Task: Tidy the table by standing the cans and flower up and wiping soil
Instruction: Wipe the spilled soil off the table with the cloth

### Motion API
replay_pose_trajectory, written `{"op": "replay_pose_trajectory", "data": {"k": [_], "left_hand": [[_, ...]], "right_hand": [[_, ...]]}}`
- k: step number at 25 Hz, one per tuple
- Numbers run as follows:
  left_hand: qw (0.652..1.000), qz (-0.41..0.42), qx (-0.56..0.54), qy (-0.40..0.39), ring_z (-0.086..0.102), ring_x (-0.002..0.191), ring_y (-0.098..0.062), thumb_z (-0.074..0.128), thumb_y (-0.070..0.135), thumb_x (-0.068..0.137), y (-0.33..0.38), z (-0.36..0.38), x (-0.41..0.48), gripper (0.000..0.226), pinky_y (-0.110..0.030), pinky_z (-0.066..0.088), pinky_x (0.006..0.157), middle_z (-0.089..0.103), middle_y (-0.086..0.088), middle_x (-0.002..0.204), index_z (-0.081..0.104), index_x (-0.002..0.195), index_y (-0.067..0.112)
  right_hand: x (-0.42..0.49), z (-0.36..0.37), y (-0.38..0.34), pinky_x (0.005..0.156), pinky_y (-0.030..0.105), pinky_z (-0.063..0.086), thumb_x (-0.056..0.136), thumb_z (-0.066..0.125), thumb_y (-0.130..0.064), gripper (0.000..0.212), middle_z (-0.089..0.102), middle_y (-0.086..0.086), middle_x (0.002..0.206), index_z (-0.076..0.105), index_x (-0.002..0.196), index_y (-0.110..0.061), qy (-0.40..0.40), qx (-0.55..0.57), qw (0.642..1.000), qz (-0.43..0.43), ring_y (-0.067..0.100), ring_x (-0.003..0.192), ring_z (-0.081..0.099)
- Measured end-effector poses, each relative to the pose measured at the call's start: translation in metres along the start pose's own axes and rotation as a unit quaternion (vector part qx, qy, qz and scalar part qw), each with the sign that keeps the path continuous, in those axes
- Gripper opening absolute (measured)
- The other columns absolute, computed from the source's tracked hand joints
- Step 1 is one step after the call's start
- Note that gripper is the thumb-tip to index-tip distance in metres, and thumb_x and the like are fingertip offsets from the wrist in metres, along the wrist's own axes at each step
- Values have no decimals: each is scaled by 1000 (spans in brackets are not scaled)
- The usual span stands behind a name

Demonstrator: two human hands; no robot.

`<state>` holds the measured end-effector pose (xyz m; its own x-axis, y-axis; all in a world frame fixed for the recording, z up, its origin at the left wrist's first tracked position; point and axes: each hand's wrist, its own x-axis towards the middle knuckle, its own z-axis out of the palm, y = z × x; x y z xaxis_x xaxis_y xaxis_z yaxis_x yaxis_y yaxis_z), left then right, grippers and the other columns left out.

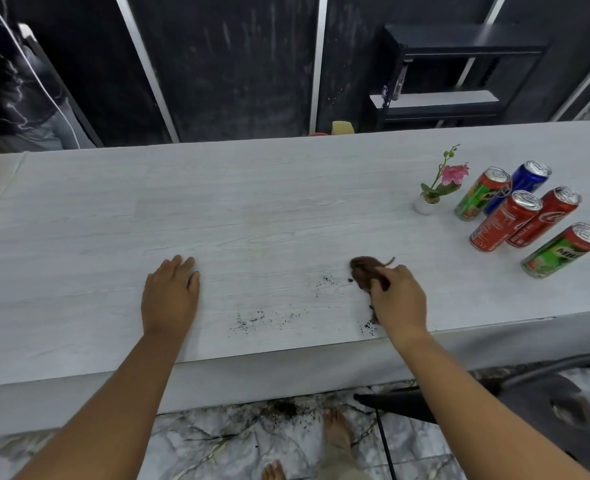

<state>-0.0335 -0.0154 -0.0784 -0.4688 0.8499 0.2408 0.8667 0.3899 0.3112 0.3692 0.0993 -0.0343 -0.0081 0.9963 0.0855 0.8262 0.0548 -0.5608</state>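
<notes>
My right hand [399,303] grips a brown cloth [364,270] and holds it on the white table [252,202] near the front edge. Dark soil specks [262,318] lie scattered between my hands, with more soil [328,279] just left of the cloth. My left hand [170,294] rests flat on the table, fingers straight. At the right, several drink cans stand upright: a green and red can [482,194], a blue can [528,181], a red can [506,221] and others. A small pink flower in a white pot [428,200] stands upright left of them.
Spilled soil [283,408] lies on the marble floor below the table edge, near my bare feet. A dark chair [494,396] stands at the lower right. Behind the table are dark wall panels and a black shelf [459,81].
</notes>
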Motion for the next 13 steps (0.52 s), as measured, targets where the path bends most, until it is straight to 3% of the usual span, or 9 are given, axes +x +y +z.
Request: {"op": "replay_pose_trajectory", "data": {"k": [4, 7, 10, 13], "left_hand": [[999, -6, 6, -32, 42, 154, -38, 55, 38, 110, 11, -3, -28, 51, -59, 30, 126, 50, -17, 163, 58, 153, 10], [999, -12, -1, -51, 31, 161, -33, 39, 56, 107, 11, -5, -38, 66, -53, 19, 132, 42, -9, 170, 52, 159, 18], [999, -14, -10, -43, 32, 161, -31, 36, 58, 104, 12, -6, -39, 69, -53, 20, 132, 43, -8, 169, 54, 158, 18], [999, -18, -13, -37, 33, 160, -31, 37, 58, 104, 13, -7, -39, 68, -53, 20, 132, 44, -8, 169, 55, 157, 18]], "right_hand": [[-15, 23, -36, 86, 23, 50, 101, 66, -17, 31, 66, 1, 116, 73, 131, -15, -71, 56, 996, -23, 19, 100, 66], [-13, 21, -43, 80, 10, 42, 98, 71, -19, 27, 66, -4, 110, 77, 124, -17, -90, 129, 988, -4, 12, 99, 62], [9, -7, -25, 82, 21, 46, 93, 75, -20, 22, 70, -2, 103, 81, 114, -18, -16, 165, 986, 24, 16, 96, 65], [31, -35, 12, 82, 29, 46, 94, 72, -20, 22, 69, 4, 107, 79, 114, -14, 29, 91, 994, 52, 17, 93, 61]]}}
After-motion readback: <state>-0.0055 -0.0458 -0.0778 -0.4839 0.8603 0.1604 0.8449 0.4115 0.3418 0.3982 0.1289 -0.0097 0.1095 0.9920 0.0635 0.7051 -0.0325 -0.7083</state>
